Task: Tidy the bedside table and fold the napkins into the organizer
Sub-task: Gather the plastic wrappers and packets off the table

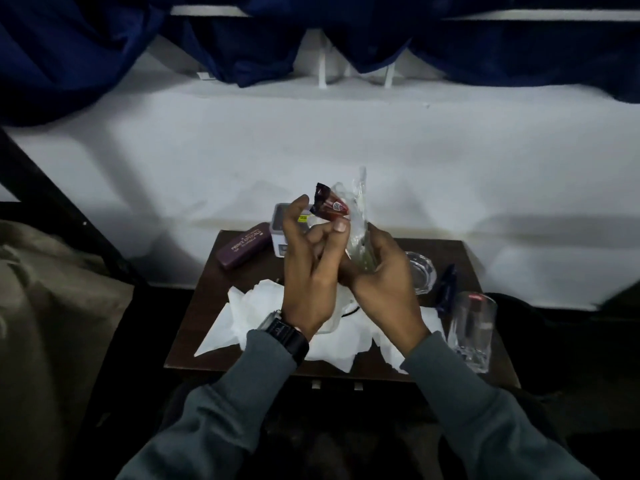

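Napkins (263, 317) lie on table (207, 289) below both raised hands; left hand (308, 261) pinches red wrapper (329, 206), right hand (384, 285) grips clear plastic (360, 216).

Grey sleeves (242, 403), black wristwatch (284, 332)

This looks like a bedroom in a home. A small dark wooden bedside table (207, 296) stands against a white wall (346, 140) under blue curtains (69, 46). Left of it lies what seems to be beige bedding (52, 306), dimly lit. A spectacle case (242, 245) sits at the table's rear left corner, a drinking glass (472, 327) at its right edge, and crumpled napkins (263, 306) along its front edge.
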The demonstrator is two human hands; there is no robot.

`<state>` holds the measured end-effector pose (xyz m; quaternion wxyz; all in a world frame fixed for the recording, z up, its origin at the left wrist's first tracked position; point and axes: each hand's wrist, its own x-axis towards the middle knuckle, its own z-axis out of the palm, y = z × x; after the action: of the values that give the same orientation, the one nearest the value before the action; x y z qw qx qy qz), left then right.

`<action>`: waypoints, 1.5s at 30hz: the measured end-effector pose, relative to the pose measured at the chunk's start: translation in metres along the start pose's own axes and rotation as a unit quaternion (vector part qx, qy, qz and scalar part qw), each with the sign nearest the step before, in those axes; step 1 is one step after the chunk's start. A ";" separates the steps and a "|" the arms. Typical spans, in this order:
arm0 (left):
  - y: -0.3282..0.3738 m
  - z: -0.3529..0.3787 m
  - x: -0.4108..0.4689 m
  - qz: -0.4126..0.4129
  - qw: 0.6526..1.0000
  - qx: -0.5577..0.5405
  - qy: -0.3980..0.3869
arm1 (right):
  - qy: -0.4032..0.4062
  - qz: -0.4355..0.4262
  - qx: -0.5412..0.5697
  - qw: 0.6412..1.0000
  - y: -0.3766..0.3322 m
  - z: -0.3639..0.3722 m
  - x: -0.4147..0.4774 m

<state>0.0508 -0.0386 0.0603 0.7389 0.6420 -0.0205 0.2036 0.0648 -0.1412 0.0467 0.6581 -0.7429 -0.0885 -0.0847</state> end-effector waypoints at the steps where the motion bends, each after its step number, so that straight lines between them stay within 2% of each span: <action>1: 0.001 0.008 0.000 0.002 1.000 -0.009 -0.008 | 0.015 -0.006 -0.009 1.000 0.000 -0.006 0.001; 9: 0.007 0.083 -0.002 -0.018 0.991 -0.090 -0.101 | 0.147 -0.046 -0.066 0.986 -0.007 -0.094 0.016; 12: 0.004 0.114 -0.005 0.020 0.991 -0.034 -0.129 | 0.185 -0.057 -0.086 0.977 -0.010 -0.139 0.023; 17: -0.018 0.172 -0.035 0.147 0.966 0.099 -0.186 | 0.311 -0.064 -0.197 0.928 -0.008 -0.237 0.031; 20: -0.042 0.205 -0.064 0.162 0.920 0.201 -0.296 | 0.365 -0.023 -0.226 0.903 0.001 -0.299 0.020; 24: -0.080 0.242 -0.095 0.217 0.822 0.341 -0.401 | 0.385 -0.004 -0.225 0.895 0.029 -0.355 -0.007; 27: -0.107 0.255 -0.112 0.181 0.781 0.389 -0.455 | 0.379 0.038 -0.256 0.889 0.069 -0.385 -0.023; 30: -0.137 0.258 -0.123 0.130 0.720 0.453 -0.510 | 0.362 0.068 -0.284 0.886 0.115 -0.403 -0.031; 33: -0.162 0.261 -0.125 0.084 0.686 0.500 -0.522 | 0.316 0.093 -0.304 0.894 0.159 -0.403 -0.032; 36: -0.184 0.265 -0.126 0.080 0.673 0.548 -0.490 | 0.269 0.134 -0.298 0.906 0.201 -0.394 -0.031; 41: -0.205 0.266 -0.133 0.079 0.670 0.586 -0.449 | 0.215 0.174 -0.297 0.914 0.262 -0.372 -0.025; 43: -0.207 0.265 -0.133 0.086 0.693 0.566 -0.438 | 0.203 0.188 -0.310 0.909 0.286 -0.366 -0.026; 45: -0.207 0.263 -0.131 0.085 0.736 0.523 -0.421 | 0.184 0.210 -0.321 0.905 0.309 -0.360 -0.027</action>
<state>0.0591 -0.3461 -0.1271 0.1826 0.9429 -0.2745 -0.0474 0.1106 -0.5358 -0.2145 0.3908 -0.8868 0.2240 -0.1039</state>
